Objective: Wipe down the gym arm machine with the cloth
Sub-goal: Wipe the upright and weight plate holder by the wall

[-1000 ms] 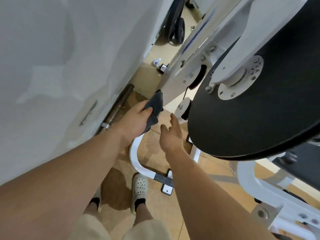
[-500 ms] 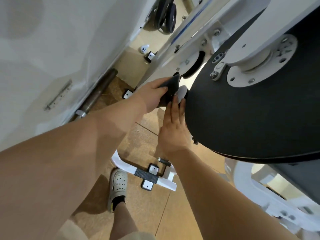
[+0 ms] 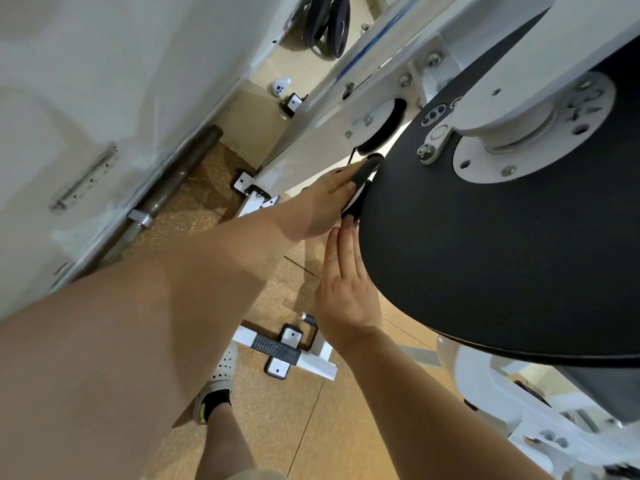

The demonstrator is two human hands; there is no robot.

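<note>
The gym arm machine has a white frame (image 3: 374, 74) and a large black disc (image 3: 502, 244) filling the right of the head view. My left hand (image 3: 325, 199) holds the dark grey cloth (image 3: 362, 174) and presses it against a small white roller at the disc's left edge; most of the cloth is hidden behind the disc. My right hand (image 3: 346, 285) lies flat with straight fingers against the disc's lower-left rim, just below the left hand.
A white wall (image 3: 104, 98) stands close on the left, with a metal bar (image 3: 173, 181) along its base. The machine's white foot with a black tread (image 3: 280, 351) crosses the cork floor beside my shoe (image 3: 218, 379). Weight plates (image 3: 327, 24) stand far back.
My left hand has carried the cloth up and right onto the roller at the disc's edge. My right hand has risen and flattened against the disc's rim. The view has moved closer.
</note>
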